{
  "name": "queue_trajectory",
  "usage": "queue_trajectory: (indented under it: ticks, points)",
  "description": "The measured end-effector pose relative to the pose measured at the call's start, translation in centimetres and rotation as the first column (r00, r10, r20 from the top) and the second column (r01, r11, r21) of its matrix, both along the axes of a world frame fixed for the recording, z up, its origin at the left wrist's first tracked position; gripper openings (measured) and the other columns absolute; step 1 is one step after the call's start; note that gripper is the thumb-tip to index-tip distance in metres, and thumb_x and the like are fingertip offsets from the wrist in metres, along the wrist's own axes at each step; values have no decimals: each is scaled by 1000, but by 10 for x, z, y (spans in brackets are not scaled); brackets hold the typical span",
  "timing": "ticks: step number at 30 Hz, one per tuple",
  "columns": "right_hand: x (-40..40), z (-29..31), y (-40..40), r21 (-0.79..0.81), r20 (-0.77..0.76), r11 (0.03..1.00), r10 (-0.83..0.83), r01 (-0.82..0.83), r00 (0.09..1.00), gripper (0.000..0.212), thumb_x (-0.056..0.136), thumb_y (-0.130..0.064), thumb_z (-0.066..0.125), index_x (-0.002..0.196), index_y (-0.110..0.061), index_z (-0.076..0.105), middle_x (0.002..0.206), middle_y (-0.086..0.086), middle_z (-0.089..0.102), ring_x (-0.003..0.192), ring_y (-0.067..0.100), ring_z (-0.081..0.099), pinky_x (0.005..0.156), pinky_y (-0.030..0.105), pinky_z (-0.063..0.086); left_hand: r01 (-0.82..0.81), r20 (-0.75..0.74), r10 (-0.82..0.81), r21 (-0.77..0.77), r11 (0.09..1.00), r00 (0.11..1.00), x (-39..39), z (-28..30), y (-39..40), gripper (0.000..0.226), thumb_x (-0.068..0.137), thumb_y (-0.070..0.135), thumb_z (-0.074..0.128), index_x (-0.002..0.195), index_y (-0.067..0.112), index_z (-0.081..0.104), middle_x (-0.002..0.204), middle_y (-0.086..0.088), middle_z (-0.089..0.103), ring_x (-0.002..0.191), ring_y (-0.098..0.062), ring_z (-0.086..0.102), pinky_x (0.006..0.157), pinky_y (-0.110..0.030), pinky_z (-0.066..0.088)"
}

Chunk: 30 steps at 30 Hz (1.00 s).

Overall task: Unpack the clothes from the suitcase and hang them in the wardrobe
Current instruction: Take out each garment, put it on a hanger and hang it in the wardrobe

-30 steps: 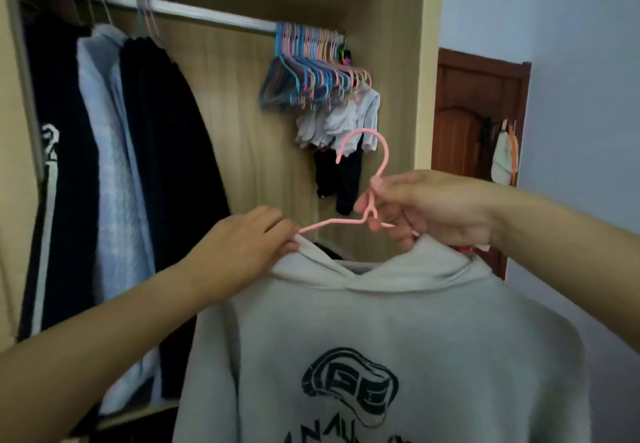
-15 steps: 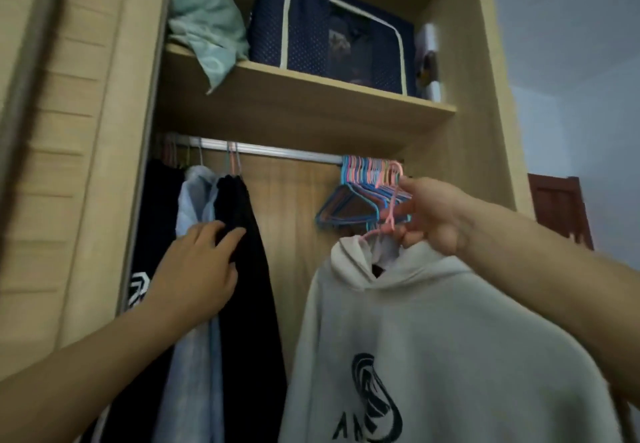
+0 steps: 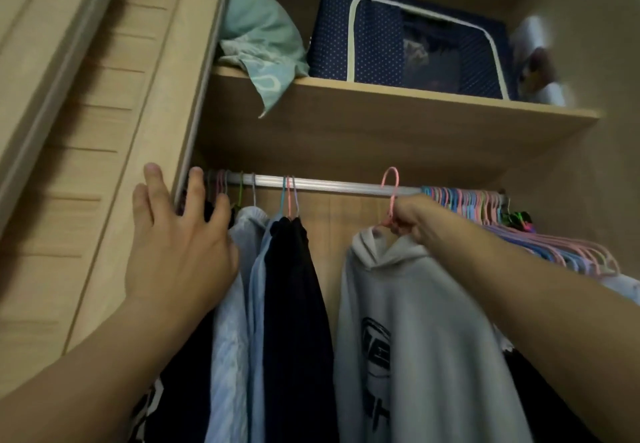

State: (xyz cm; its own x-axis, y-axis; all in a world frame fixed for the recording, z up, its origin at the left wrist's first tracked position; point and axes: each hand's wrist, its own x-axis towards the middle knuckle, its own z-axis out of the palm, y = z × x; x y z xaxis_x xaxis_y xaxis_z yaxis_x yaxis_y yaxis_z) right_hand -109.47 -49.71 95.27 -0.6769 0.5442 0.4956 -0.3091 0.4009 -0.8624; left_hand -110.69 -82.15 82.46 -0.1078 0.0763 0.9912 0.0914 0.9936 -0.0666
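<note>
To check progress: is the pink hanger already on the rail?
On: the pink hanger hook loops over the rail; the right hand grips it.

On the wooden shelf (image 3: 381, 103) lie a green cloth (image 3: 259, 40), a blue storage box (image 3: 408, 37) and something white (image 3: 540, 61), blurred.

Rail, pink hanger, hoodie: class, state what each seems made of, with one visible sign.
Rail: likely aluminium, silvery with lengthwise ribs.
Pink hanger: thin, matte; probably coated wire or plastic, cannot tell which.
Hoodie: soft grey knit, perhaps cotton fleece; it drapes in folds.
</note>
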Motion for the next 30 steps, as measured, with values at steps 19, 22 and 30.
queue_trajectory:
  ticks: [19, 22, 30]
  points:
    - [-85, 14, 68, 577, 121, 802, -270, 154, 955, 6, 86, -4, 73, 86, -8, 70, 86, 11, 72, 81, 24, 69, 82, 37, 59, -93, -46, 97, 83, 992, 994, -15, 6, 9, 64, 90, 50, 38, 118, 0, 67, 147, -28, 42, 141, -61, 13, 112, -67, 18]
    - [-75, 10, 75, 672, 93, 726, -275, 144, 957, 29, 73, -4, 86, 99, -11, 75, 103, 3, 74, 102, 21, 67, 95, 32, 52, -59, -43, 63, 83, 995, 997, -10, 6, 10, 64, 89, 50, 37, 116, 1, 68, 143, -29, 44, 141, -61, 13, 114, -67, 17]
    - [-101, 14, -24, 497, 149, 852, 102, -163, 984, 24, 93, 14, 54, 116, 12, 61, 117, 18, 67, 71, 11, 70, 61, 16, 56, -105, 27, 103, 74, 992, 994, -5, 6, 8, 64, 93, 54, 32, 110, 5, 67, 124, -27, 52, 141, -62, 12, 116, -66, 15]
